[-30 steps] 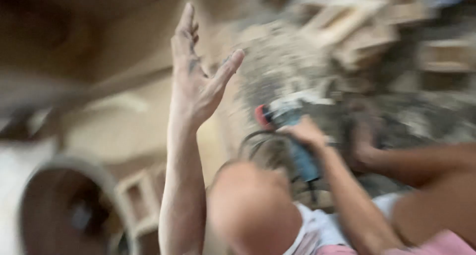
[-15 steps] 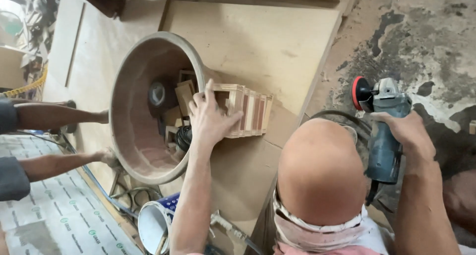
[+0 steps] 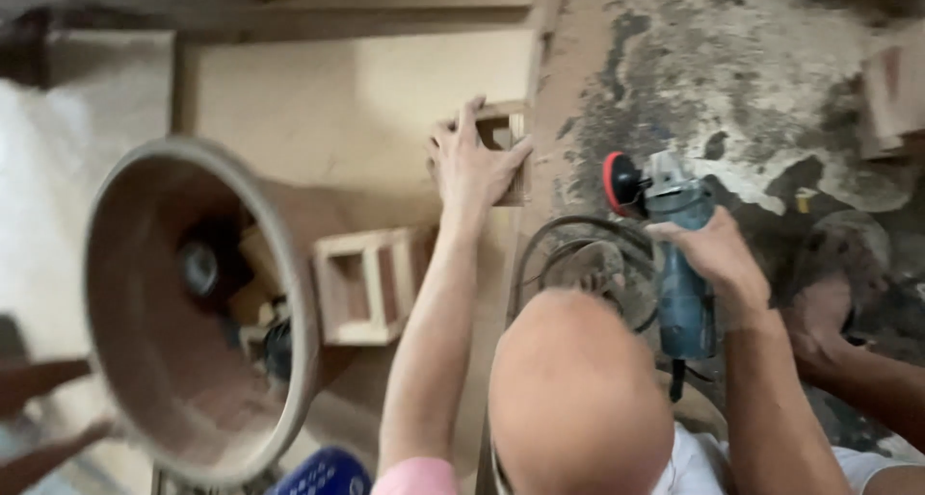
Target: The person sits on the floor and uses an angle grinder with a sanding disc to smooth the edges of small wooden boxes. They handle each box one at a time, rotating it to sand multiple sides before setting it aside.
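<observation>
Resting flat with fingers spread, the left hand (image 3: 474, 163) covers a small open wooden frame (image 3: 499, 148) that lies at the right edge of the pale board surface (image 3: 318, 100), just beside the strip where the board meets the rough floor. The fingers press on the frame's top and near side; they do not close around it. The right hand (image 3: 718, 259) is wrapped tight round the body of a blue-grey angle grinder (image 3: 679, 264), held off the surface over the stained concrete floor (image 3: 771, 91), its red sanding disc (image 3: 617, 182) pointing towards the frame but clear of it. A dark cable (image 3: 568, 240) loops on the floor between the two forearms.

Near the middle of the board surface, well left of the left forearm, lies a second wooden frame (image 3: 364, 285), box-shaped with open sides. Touching it on its left is a large round wooden bowl-like form (image 3: 183, 379), tipped on its side with the opening facing the camera; dark parts inside it are too blurred to identify. A blue object (image 3: 323, 474) shows at the bottom edge. The view is motion-blurred at the left.
</observation>
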